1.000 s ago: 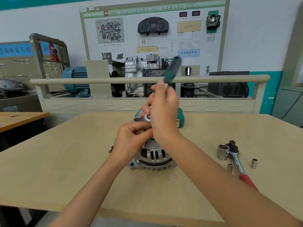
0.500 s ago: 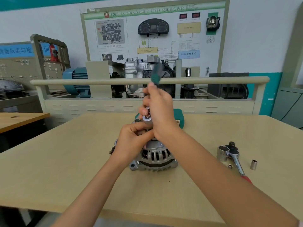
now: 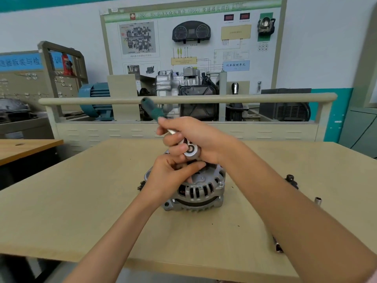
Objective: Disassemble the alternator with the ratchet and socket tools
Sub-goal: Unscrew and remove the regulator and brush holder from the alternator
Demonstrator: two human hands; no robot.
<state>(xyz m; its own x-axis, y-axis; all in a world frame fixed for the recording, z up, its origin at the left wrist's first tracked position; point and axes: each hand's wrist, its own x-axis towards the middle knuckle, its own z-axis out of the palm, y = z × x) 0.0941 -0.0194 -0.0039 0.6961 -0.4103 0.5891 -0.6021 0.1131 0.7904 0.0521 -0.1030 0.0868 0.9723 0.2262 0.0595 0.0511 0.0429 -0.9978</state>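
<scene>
A silver alternator (image 3: 201,193) with slotted vents stands on the beige table (image 3: 81,201), at its middle. My right hand (image 3: 195,137) grips a ratchet (image 3: 190,149) whose round head sits above the alternator's top; its dark green handle (image 3: 152,109) points up and to the left. My left hand (image 3: 171,178) rests on the alternator's top left, fingers curled around the part under the ratchet head. The socket and the fastener are hidden by my fingers.
To the right lie a small loose socket (image 3: 318,201), a dark fitting (image 3: 291,180) and a tool end (image 3: 278,247) partly hidden behind my right forearm. A rail (image 3: 265,98) and a training stand with a gearbox (image 3: 183,86) are behind the table.
The ratchet's green handle has swung from pointing up-right to pointing up-left, with my right hand turning along. My left hand has stayed on the alternator.
</scene>
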